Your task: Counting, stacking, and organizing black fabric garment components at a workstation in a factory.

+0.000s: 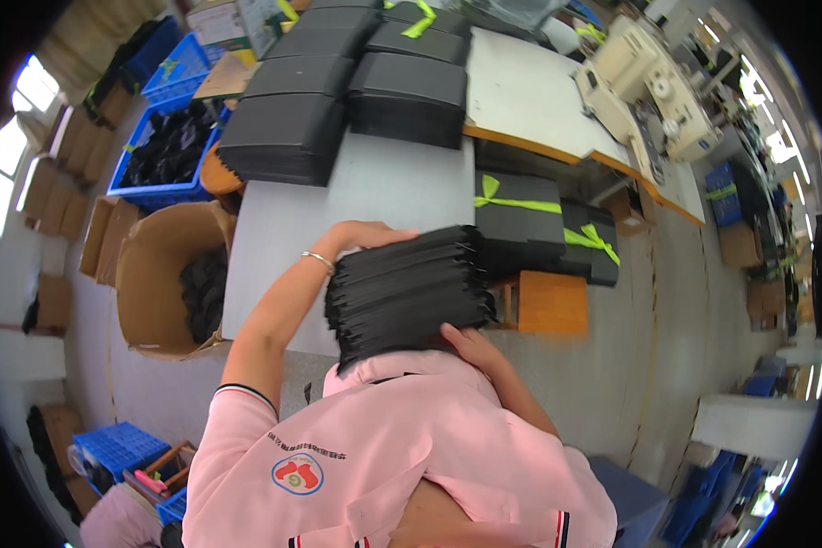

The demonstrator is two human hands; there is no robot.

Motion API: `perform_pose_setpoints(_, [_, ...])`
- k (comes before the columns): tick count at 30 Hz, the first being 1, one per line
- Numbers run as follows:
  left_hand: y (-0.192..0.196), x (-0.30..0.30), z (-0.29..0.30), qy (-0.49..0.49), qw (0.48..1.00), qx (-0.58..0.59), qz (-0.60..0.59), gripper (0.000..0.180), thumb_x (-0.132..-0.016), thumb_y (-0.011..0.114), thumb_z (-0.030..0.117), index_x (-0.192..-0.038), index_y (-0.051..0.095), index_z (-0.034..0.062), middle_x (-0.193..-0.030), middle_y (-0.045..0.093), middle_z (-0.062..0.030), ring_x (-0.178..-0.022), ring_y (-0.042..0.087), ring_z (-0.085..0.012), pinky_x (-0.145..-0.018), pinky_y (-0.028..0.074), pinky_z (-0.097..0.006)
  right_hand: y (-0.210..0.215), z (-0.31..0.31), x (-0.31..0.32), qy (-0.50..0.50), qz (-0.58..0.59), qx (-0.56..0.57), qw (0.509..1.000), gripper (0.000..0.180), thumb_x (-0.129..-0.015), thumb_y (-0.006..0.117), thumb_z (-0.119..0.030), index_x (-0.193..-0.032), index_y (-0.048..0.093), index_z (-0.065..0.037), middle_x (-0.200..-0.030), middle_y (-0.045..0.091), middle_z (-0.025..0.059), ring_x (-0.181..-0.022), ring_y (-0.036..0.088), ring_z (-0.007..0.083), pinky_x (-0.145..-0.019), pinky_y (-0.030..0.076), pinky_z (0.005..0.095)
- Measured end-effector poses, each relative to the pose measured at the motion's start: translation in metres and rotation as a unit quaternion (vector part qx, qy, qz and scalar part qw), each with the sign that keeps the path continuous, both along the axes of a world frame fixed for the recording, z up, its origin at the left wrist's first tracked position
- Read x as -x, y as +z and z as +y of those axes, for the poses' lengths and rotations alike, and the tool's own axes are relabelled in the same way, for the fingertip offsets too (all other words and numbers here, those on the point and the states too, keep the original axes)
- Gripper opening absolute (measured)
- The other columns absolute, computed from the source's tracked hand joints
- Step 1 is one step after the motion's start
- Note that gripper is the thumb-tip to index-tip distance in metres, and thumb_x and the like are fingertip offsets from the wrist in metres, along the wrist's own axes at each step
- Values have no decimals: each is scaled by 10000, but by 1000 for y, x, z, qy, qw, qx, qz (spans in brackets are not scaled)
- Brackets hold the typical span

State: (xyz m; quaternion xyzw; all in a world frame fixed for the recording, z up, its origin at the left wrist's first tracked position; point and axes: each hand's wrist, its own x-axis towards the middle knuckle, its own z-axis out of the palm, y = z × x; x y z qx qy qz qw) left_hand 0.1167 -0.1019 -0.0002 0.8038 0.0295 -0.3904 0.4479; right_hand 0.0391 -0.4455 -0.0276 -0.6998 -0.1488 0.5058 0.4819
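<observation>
A thick block-shaped stack of thin black sheets (pixel 406 292) lies between the person's two hands, over the near edge of the smooth pale grey table (pixel 279 237) and close against the pink short-sleeved shirt (pixel 365 429). Whether the stack rests on the table cannot be told. The left hand (pixel 377 235), below a silver bracelet (pixel 319 260), has its grip on the stack's far side; the right hand (pixel 468 345) is grasping the near side toward the right, its fingers partly hidden. Together they clasp the stack.

At the table's far end stand neat piles of flat black pieces (pixel 283 128). Just right of the table are black bundles tied with lime-green ribbon (pixel 518 219), with a square orange-brown wooden stool (pixel 553 301) near them. Left of the table are an open brown cardboard box (pixel 160 283) with dark pieces inside and, beyond it, a blue plastic crate (pixel 160 195) of black material. A cream sewing machine (pixel 644 87) stands well to the table's right.
</observation>
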Motion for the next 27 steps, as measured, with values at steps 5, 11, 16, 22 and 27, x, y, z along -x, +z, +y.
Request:
perform_pose_setpoints(5, [34,1,2,15,997,55,48,916,-916,489,805,-1290,698,-5,-1308,674,-207,-1202,626,-272,-1046,471,-388,65,26,21,34,189,-155,969,816,-1029,515,-591,-1483,443,83,-1430,578,199,-1356,517,242,-1144,368,369])
perform_pose_setpoints(11, [19,18,-12,87,994,-55,-28,857,-921,555,747,-1226,716,-38,-1163,736,-180,-1068,682,-261,-972,512,-384,44,25,-5,-21,326,-39,944,915,-974,517,-699,-1453,470,79,-1369,627,215,-1276,576,210,-1079,450,331])
perform_pose_setpoints(16, [36,36,-35,115,992,-54,-7,779,-917,632,663,-1221,711,-50,-1103,750,-193,-1031,699,-269,-954,517,-383,23,19,-7,44,266,-35,962,867,-924,683,-615,-1420,513,76,-1365,616,204,-1283,578,236,-1083,467,352])
perform_pose_setpoints(22, [48,49,-27,115,989,-77,-55,817,-858,671,693,-1211,715,-43,-1080,753,-199,-1046,703,-283,-946,520,-397,44,29,3,-16,286,-106,952,664,-938,732,-474,-1356,593,23,-1298,640,148,-1200,601,223,-1058,473,348])
perform_pose_setpoints(27, [109,62,-3,82,968,-141,-192,811,-819,723,644,-1222,692,-59,-1133,732,-219,-1051,689,-392,-949,524,-428,38,68,7,-26,246,-125,961,633,-884,822,-275,-1414,572,-38,-1362,617,82,-1237,566,195,-1099,427,337])
